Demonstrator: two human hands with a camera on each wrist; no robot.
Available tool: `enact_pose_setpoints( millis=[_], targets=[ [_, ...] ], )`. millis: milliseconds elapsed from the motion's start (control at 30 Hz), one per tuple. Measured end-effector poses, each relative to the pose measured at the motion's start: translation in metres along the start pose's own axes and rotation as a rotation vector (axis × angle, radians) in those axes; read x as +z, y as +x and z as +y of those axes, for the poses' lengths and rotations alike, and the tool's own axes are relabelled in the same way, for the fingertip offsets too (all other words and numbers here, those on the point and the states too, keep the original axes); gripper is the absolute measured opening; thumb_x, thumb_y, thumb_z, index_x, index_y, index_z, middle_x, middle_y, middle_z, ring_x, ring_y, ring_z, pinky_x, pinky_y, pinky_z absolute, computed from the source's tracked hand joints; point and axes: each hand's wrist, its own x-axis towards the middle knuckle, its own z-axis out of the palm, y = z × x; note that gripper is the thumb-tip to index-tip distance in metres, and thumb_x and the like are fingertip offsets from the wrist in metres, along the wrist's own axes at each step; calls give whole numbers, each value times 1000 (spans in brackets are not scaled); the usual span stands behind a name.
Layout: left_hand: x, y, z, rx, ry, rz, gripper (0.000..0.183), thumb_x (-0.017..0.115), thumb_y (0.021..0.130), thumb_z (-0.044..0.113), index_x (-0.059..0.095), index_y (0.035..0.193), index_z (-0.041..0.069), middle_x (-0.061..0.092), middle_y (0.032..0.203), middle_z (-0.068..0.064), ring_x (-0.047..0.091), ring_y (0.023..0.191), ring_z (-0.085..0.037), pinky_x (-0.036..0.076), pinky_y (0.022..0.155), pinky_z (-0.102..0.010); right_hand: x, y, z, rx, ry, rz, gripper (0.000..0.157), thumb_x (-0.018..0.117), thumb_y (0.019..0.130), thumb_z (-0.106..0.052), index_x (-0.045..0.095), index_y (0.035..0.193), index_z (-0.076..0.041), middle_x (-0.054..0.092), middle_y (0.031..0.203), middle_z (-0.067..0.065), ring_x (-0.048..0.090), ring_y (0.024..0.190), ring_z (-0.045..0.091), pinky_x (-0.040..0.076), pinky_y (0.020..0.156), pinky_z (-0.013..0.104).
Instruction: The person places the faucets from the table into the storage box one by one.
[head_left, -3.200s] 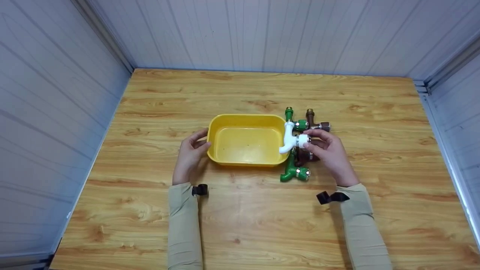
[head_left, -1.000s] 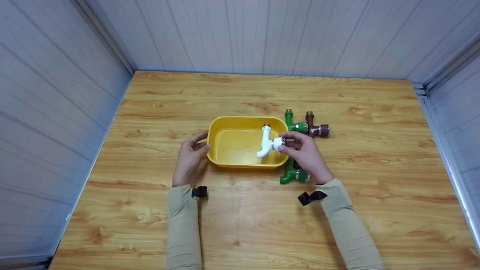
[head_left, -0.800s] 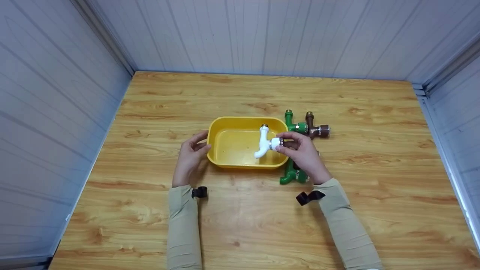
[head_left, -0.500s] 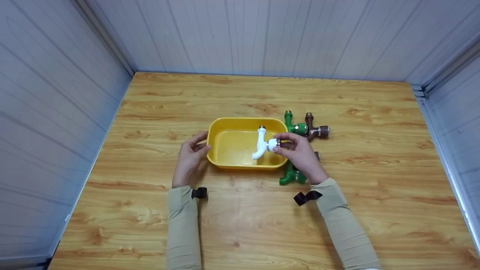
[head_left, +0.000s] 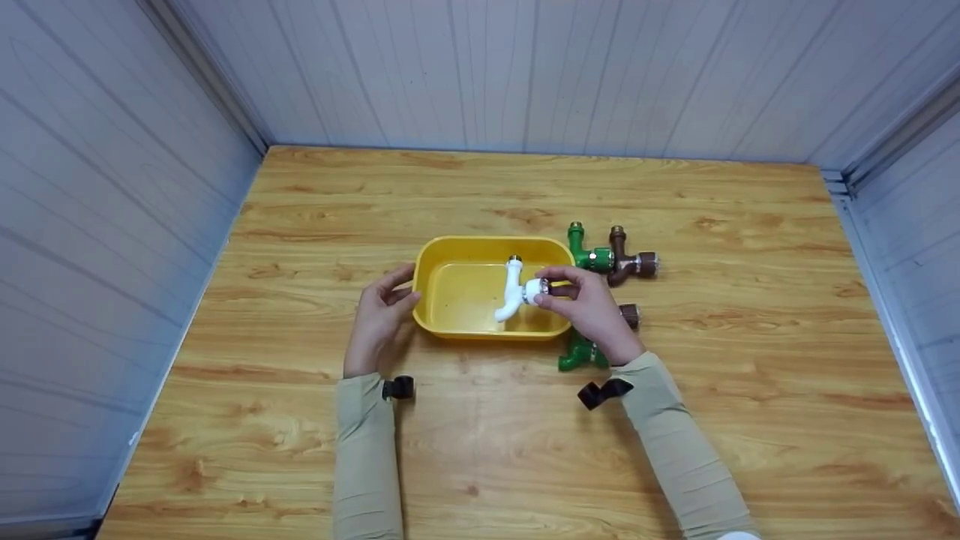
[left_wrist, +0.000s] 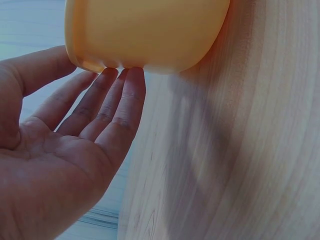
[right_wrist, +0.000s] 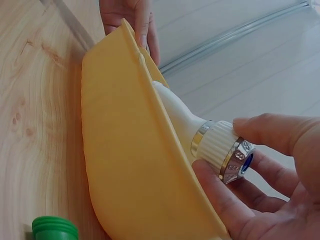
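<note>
A white tap [head_left: 511,289] with a ribbed knob hangs inside the right half of a yellow plastic box [head_left: 495,334]. The right hand [head_left: 589,304] pinches the tap by its white knob, between thumb and fingers, as the right wrist view also shows. At the box's left end rests the left hand [head_left: 380,319]; its nearly straight fingertips touch the outer wall and its thumb meets the rim. The tap's lower body is hidden behind the box wall in the right wrist view, and whether it touches the floor of the box cannot be told.
Right of the box lie a green tap [head_left: 596,259] and a brown tap [head_left: 641,264]. Nearer the front are another green tap [head_left: 577,356] and a brown knob [head_left: 630,316], partly covered by the right hand. Pale panelled walls [head_left: 495,75] enclose the wooden tabletop [head_left: 480,450].
The right hand has carried the white tap leftward, from over the box's right rim to inside it. More of the front brown knob shows now. The left hand has stayed at the box.
</note>
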Motion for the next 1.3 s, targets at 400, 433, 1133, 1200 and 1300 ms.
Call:
enact_pose_setpoints(
  millis=[400,433,1133,1200,1300],
  targets=[
    [1,-1,0,-4,-7,15,46,61,87,-12,52,132,-6,53,130,-23,56,108,-39,51,83,-23,10,6,-4,34,-38,-29,35,74,84,-7,64,118,-4,58,117,8,60,101,25,52,87,31],
    [1,-1,0,-2,-3,12,46,60,87,-12,52,132,-7,53,131,-23,55,108,-39,51,83,-23,11,7,-4,35,-41,-32,34,73,84,-7,65,117,-5,58,116,8,60,100,25,52,86,31],
    [0,-1,0,27,-1,0,46,61,87,-12,52,132,-7,53,130,-25,54,110,-43,51,82,-23,22,15,-3,17,-129,-82,29,74,84,-7,66,111,-6,61,112,8,63,92,26,53,78,31],
    [0,-1,0,28,3,6,46,61,87,-12,53,131,-7,53,129,-25,54,109,-43,50,82,-22,23,15,-4,20,-141,-81,28,74,84,-8,66,111,-7,61,112,8,62,92,27,53,78,32],
    [0,-1,0,25,5,5,46,61,86,-12,53,131,-7,53,129,-25,54,109,-43,50,83,-22,24,15,-5,22,-153,-81,29,74,84,-8,66,112,-6,61,112,8,62,93,29,53,78,32]
  ],
)
